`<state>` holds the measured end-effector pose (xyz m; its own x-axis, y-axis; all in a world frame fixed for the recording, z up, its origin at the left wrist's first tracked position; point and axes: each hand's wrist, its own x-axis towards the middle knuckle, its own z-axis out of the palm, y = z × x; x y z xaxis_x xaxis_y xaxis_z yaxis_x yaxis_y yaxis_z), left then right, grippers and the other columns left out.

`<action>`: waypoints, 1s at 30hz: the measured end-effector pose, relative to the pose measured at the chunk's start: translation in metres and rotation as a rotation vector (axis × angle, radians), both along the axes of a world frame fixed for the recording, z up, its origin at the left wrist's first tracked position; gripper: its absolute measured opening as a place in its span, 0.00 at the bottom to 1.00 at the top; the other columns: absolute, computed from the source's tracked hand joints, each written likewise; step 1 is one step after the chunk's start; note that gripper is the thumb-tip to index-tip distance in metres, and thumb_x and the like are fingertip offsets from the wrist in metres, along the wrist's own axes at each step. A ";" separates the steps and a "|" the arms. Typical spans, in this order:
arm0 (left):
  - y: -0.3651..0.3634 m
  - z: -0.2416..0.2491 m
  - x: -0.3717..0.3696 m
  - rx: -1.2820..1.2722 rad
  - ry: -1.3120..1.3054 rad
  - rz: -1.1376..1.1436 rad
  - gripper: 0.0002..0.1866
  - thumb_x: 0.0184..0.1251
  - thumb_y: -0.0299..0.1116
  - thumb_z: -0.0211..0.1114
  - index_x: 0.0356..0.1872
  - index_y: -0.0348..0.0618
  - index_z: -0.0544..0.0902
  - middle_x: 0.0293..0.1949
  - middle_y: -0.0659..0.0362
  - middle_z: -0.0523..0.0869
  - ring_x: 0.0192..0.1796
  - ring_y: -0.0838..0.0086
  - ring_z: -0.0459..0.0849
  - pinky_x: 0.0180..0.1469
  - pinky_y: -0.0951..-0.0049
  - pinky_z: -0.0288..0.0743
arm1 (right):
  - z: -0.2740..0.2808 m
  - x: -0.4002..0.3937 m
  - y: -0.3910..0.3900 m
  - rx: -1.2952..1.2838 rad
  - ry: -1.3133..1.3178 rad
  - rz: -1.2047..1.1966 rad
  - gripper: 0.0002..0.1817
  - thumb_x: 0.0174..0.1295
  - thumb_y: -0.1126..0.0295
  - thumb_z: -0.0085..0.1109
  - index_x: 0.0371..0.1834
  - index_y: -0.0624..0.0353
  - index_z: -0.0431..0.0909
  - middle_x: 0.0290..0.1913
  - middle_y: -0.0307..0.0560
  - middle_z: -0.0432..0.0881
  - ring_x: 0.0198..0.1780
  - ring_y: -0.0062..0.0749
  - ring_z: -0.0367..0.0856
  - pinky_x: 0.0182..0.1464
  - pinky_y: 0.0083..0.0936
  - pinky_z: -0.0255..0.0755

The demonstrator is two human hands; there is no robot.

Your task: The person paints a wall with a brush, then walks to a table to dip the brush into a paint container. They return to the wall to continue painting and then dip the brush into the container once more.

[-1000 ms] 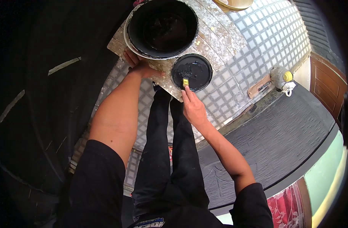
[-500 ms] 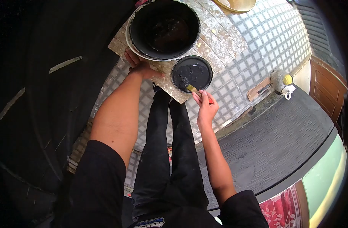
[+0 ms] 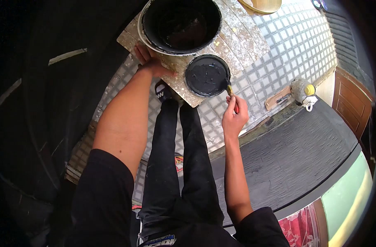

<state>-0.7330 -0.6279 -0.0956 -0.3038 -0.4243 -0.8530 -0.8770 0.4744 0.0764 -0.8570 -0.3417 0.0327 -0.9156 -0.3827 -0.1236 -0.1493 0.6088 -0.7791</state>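
Observation:
My right hand [image 3: 235, 112] is closed round the red handle of a paintbrush [image 3: 230, 88], whose dark bristles touch the right rim of a round lid [image 3: 206, 76] coated with thick black paint. My left hand [image 3: 151, 64] rests on the paint-spattered board [image 3: 237, 43] with its fingers spread, beside the pale outer rim of a large container. That container [image 3: 181, 24] is black inside and holds dark liquid. It stands on the board just above the lid.
A tan basin [image 3: 264, 5] is at the top. Right of the board, a grey lump with a yellow cap [image 3: 301, 91] sits by a trowel-like tool [image 3: 278, 99] on the ledge edge. A dark textured surface [image 3: 286, 152] curves along the right; patterned tiles [image 3: 292, 45] lie below.
The brush has moved from the paint inside the lid to its right rim, and its bristles now look black. My right hand has shifted right. The view has moved slightly.

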 end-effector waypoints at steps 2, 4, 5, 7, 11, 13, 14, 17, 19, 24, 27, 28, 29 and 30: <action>0.004 0.020 -0.008 -0.090 -0.066 0.051 0.92 0.31 0.68 0.85 0.76 0.35 0.16 0.75 0.33 0.10 0.78 0.43 0.07 0.80 0.36 0.44 | 0.001 0.003 0.001 0.082 0.012 0.124 0.06 0.70 0.79 0.59 0.46 0.68 0.83 0.39 0.53 0.84 0.38 0.39 0.88 0.38 0.29 0.79; 0.003 0.025 -0.008 -0.078 -0.028 0.077 0.92 0.31 0.67 0.85 0.76 0.35 0.16 0.76 0.33 0.10 0.78 0.43 0.07 0.79 0.33 0.45 | 0.000 0.008 -0.001 0.157 0.025 0.251 0.06 0.68 0.79 0.60 0.45 0.68 0.83 0.40 0.54 0.84 0.38 0.41 0.87 0.38 0.30 0.78; 0.004 0.028 -0.007 -0.066 0.007 0.094 0.92 0.32 0.67 0.86 0.76 0.36 0.16 0.76 0.34 0.09 0.78 0.43 0.06 0.78 0.31 0.46 | -0.001 0.012 -0.003 0.128 0.038 0.270 0.06 0.68 0.79 0.61 0.45 0.67 0.84 0.40 0.54 0.84 0.39 0.43 0.87 0.39 0.32 0.78; 0.006 0.034 -0.006 -0.083 0.050 0.129 0.92 0.31 0.66 0.86 0.77 0.37 0.16 0.76 0.35 0.10 0.78 0.43 0.07 0.78 0.31 0.46 | -0.004 0.019 -0.003 0.071 0.066 0.311 0.06 0.67 0.78 0.63 0.45 0.66 0.84 0.41 0.54 0.84 0.41 0.45 0.86 0.42 0.35 0.78; 0.006 0.031 -0.005 -0.057 0.099 0.209 0.91 0.30 0.63 0.88 0.78 0.39 0.18 0.77 0.36 0.12 0.80 0.43 0.09 0.77 0.29 0.47 | -0.012 0.022 -0.005 0.034 0.080 0.334 0.07 0.67 0.77 0.64 0.45 0.65 0.86 0.42 0.54 0.84 0.41 0.45 0.86 0.43 0.35 0.79; 0.008 0.038 -0.005 -0.076 0.121 0.222 0.91 0.29 0.63 0.88 0.79 0.39 0.19 0.78 0.37 0.13 0.80 0.43 0.10 0.77 0.29 0.48 | -0.018 0.020 -0.001 0.075 0.093 0.348 0.07 0.67 0.76 0.65 0.46 0.65 0.86 0.43 0.54 0.84 0.41 0.47 0.86 0.45 0.36 0.79; 0.009 0.042 -0.004 -0.095 0.140 0.219 0.91 0.29 0.62 0.88 0.79 0.39 0.21 0.79 0.37 0.14 0.81 0.44 0.12 0.77 0.30 0.48 | -0.020 0.019 0.000 0.074 0.097 0.369 0.07 0.67 0.76 0.65 0.46 0.65 0.86 0.43 0.54 0.84 0.41 0.47 0.86 0.45 0.36 0.79; 0.012 0.035 0.007 -0.125 0.242 0.234 0.93 0.23 0.63 0.88 0.80 0.40 0.22 0.79 0.37 0.15 0.81 0.44 0.11 0.78 0.31 0.42 | -0.025 0.012 0.002 -0.027 -0.109 0.202 0.08 0.74 0.75 0.59 0.46 0.70 0.84 0.45 0.51 0.82 0.40 0.35 0.87 0.43 0.27 0.82; 0.020 0.028 0.019 -0.250 0.361 0.282 0.92 0.21 0.63 0.88 0.82 0.42 0.26 0.81 0.43 0.18 0.83 0.50 0.15 0.79 0.32 0.43 | -0.022 0.000 0.003 -0.072 -0.137 0.203 0.11 0.77 0.72 0.56 0.46 0.72 0.83 0.45 0.49 0.81 0.39 0.29 0.87 0.41 0.25 0.83; 0.068 0.003 0.093 -0.622 0.932 0.364 0.55 0.56 0.49 0.78 0.81 0.44 0.56 0.82 0.44 0.51 0.83 0.49 0.51 0.77 0.44 0.58 | 0.003 -0.012 0.000 -0.060 -0.225 0.171 0.16 0.80 0.65 0.52 0.52 0.70 0.81 0.45 0.52 0.88 0.40 0.30 0.88 0.38 0.24 0.82; 0.134 0.011 0.188 -0.503 0.858 0.669 0.30 0.68 0.44 0.69 0.67 0.42 0.75 0.69 0.43 0.74 0.71 0.46 0.71 0.68 0.50 0.69 | 0.020 0.009 -0.011 -0.116 -0.258 0.197 0.17 0.80 0.64 0.52 0.53 0.70 0.81 0.46 0.53 0.88 0.40 0.30 0.88 0.37 0.23 0.81; 0.160 0.001 0.230 -0.379 0.779 0.784 0.26 0.68 0.44 0.69 0.62 0.41 0.79 0.64 0.43 0.80 0.66 0.46 0.76 0.65 0.51 0.73 | 0.024 0.022 -0.016 -0.152 -0.290 0.197 0.17 0.80 0.63 0.52 0.53 0.70 0.81 0.47 0.53 0.88 0.40 0.30 0.88 0.38 0.24 0.80; 0.194 -0.021 0.274 -0.346 0.695 0.879 0.22 0.70 0.45 0.67 0.57 0.40 0.81 0.53 0.44 0.86 0.58 0.45 0.82 0.59 0.52 0.77 | 0.029 0.036 -0.022 -0.185 -0.322 0.196 0.17 0.80 0.63 0.52 0.53 0.70 0.81 0.48 0.53 0.88 0.41 0.31 0.88 0.38 0.24 0.79; 0.233 -0.041 0.324 -0.251 0.691 1.025 0.22 0.71 0.46 0.65 0.55 0.39 0.81 0.49 0.44 0.87 0.54 0.44 0.84 0.55 0.50 0.78 | 0.036 0.053 -0.030 -0.195 -0.354 0.209 0.18 0.79 0.62 0.54 0.54 0.69 0.81 0.48 0.53 0.88 0.41 0.31 0.87 0.39 0.25 0.78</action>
<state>-0.4092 -0.3954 -0.1371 -0.0894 -0.8558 -0.5096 -0.6633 -0.3305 0.6714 -0.8038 -0.3714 0.0682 -0.7305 -0.6020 -0.3225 0.0432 0.4306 -0.9015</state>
